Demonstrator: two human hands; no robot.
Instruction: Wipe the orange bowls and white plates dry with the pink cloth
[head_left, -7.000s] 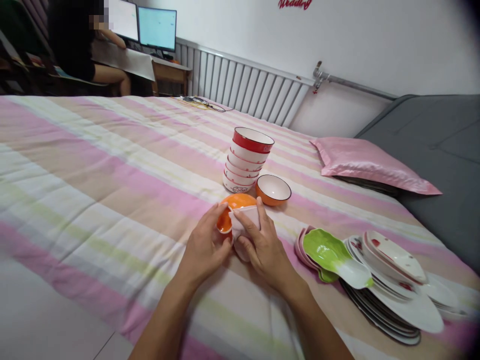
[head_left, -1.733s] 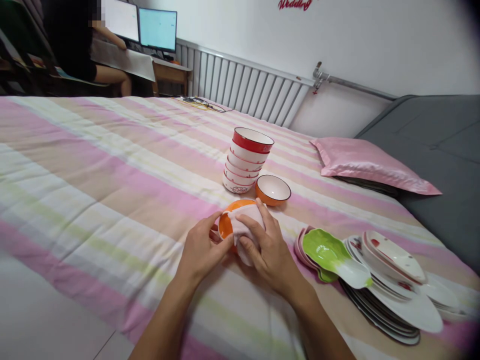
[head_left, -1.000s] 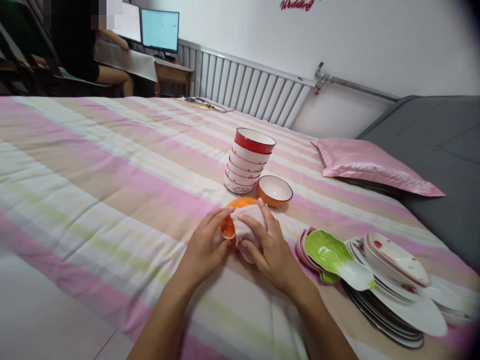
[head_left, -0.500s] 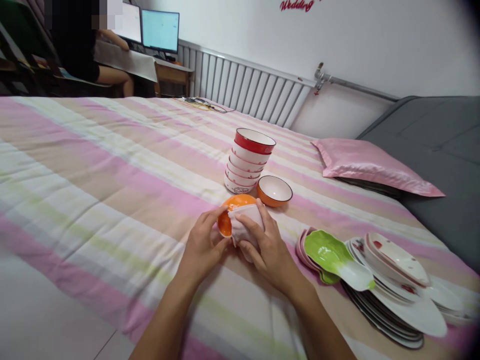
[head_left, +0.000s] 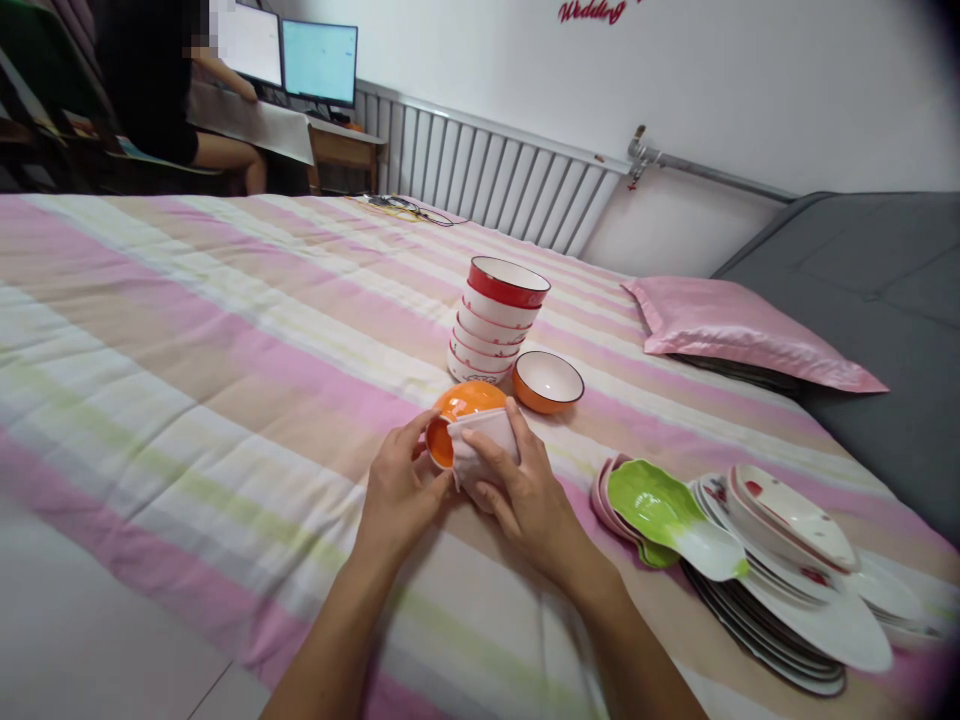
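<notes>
An orange bowl (head_left: 471,398) is tipped on its side between my two hands, low over the bed. My left hand (head_left: 399,482) grips its left edge, fingertips on the rim and the thumb below. A pale cloth (head_left: 480,455) covers the right part of the bowl, and my right hand (head_left: 521,485) presses it there with bent fingers. Just behind stands a stack of white bowls (head_left: 491,345) topped by a red bowl (head_left: 510,285). Beside the stack an orange bowl with a white inside (head_left: 549,382) rests upright.
To the right lie a green leaf-shaped dish (head_left: 652,500) and piled plates (head_left: 795,600). A pink pillow (head_left: 750,325) leans by the grey headboard (head_left: 862,260). Cables (head_left: 409,210) lie on the striped bedspread (head_left: 225,400) at the far edge. A person (head_left: 150,90) sits at a desk.
Both hands, the cloth and the held orange bowl have shifted slightly left and up. The stack and the dishes have stayed in place.
</notes>
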